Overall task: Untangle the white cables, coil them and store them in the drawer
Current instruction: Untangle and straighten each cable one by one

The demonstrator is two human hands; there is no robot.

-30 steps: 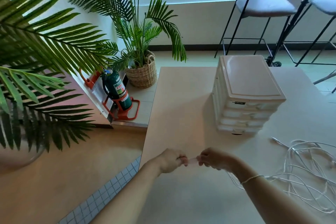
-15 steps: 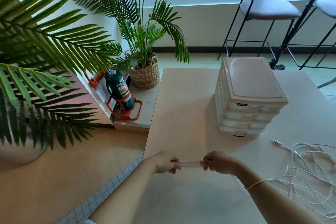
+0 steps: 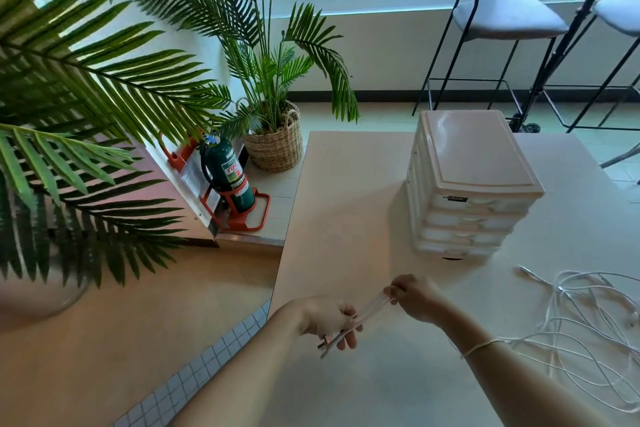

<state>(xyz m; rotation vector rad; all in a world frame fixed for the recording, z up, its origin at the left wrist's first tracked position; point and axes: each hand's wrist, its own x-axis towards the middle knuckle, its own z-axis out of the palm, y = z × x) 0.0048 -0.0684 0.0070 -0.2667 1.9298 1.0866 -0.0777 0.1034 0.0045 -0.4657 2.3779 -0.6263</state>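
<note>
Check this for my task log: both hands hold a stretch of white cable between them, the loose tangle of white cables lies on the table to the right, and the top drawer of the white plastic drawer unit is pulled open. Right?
Not quite. In the head view every drawer of the white plastic drawer unit is closed. The rest stands: the left hand and right hand hold a stretch of white cable between them, and the loose tangle of white cables lies on the table to the right.

low in the middle of the frame, the left hand [image 3: 327, 319] and right hand [image 3: 414, 298] each pinch an end of a short bundle of white cable [image 3: 369, 308] pulled taut between them above the table [image 3: 346, 201]. a loose tangle of white cables [image 3: 588, 329] lies at lower right. the drawer unit [image 3: 467, 184] stands right of centre, all drawers closed. palm fronds [image 3: 86, 97] fill the left.
</note>
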